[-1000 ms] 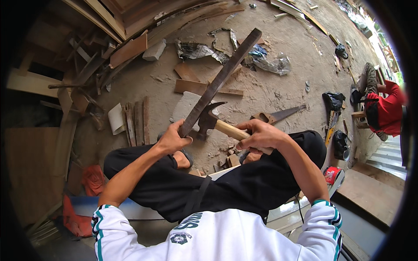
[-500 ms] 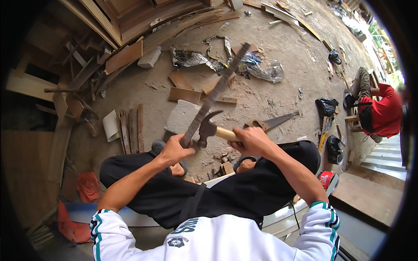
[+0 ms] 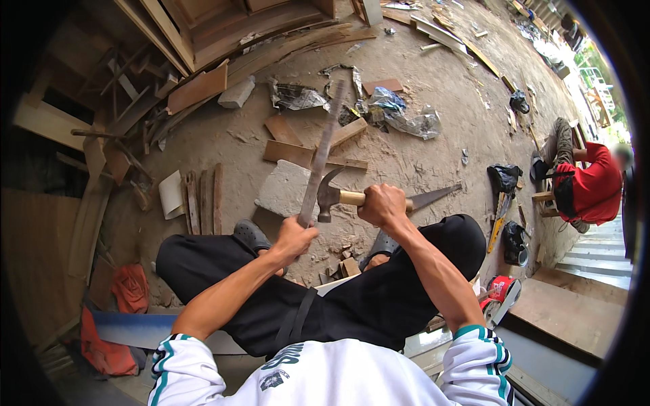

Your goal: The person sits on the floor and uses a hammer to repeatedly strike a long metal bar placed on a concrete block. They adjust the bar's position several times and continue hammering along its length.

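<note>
My left hand [image 3: 296,238] is closed around the lower end of a long, narrow wooden strip [image 3: 318,162], which points up and away from me, its far end blurred. My right hand [image 3: 384,205] grips a claw hammer [image 3: 329,196] by its pale wooden handle. The dark hammer head is right beside the strip's lower part; whether they touch I cannot tell. Behind my right hand a handsaw [image 3: 437,195] lies on the ground, its handle partly hidden. A whitish stone block [image 3: 281,191] sits beyond my left hand, partly covered by the strip.
Offcut boards [image 3: 288,153] and crumpled plastic [image 3: 423,123] litter the dirt floor ahead. Upright sticks [image 3: 205,203] and stacked timber [image 3: 200,88] are at left. A person in red [image 3: 591,183] sits at far right. A red-and-black power tool [image 3: 500,291] lies by my right knee.
The wooden strip has tilted more upright, its far end moving left. My left hand has shifted right, and my right hand has risen slightly with the hammer, its handle now nearly level.
</note>
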A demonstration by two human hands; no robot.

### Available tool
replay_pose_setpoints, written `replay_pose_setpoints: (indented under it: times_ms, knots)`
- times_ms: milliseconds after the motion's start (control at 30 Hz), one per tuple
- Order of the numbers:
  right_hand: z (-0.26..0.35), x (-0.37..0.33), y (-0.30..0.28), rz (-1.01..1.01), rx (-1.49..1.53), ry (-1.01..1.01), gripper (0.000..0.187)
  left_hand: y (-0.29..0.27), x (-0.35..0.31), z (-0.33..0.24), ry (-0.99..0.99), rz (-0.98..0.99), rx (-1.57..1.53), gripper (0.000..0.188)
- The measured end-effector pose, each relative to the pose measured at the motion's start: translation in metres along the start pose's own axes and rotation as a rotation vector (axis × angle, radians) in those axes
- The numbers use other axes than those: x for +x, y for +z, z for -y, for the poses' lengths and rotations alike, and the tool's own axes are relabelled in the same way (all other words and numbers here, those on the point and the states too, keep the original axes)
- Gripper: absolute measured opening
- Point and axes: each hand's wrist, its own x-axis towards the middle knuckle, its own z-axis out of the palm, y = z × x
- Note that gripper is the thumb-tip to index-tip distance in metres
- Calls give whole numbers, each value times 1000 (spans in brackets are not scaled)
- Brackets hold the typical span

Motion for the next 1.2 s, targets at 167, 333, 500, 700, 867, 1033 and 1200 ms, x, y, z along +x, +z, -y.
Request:
replay_pose_setpoints:
  times_ms: [167, 333, 500, 700, 867, 1033, 1200]
  knots:
    - [15, 21, 23, -176, 217, 188, 34, 8, 28, -32, 88, -175, -263, 9]
    - [-26, 20, -8, -394, 53, 79, 15, -28, 14, -41, 285, -218, 27, 19]
    - [-29, 3, -17, -525, -59, -55, 11, -24, 26, -74, 354, -200, -60, 33]
    - [-29, -25, -14, -534, -69, -216, 13, 22, 9, -89, 340, -33, -43, 29]
    - [-36, -40, -17, -525, -92, -235, 13, 45, 13, -78, 322, -31, 20, 25]
    - [-60, -51, -15, -511, -136, -224, 18, 69, 21, -70, 426, 9, -111, 32]
    - [-94, -57, -36, -285, -287, -258, 16, 95, 30, -73, 344, 8, 114, 28]
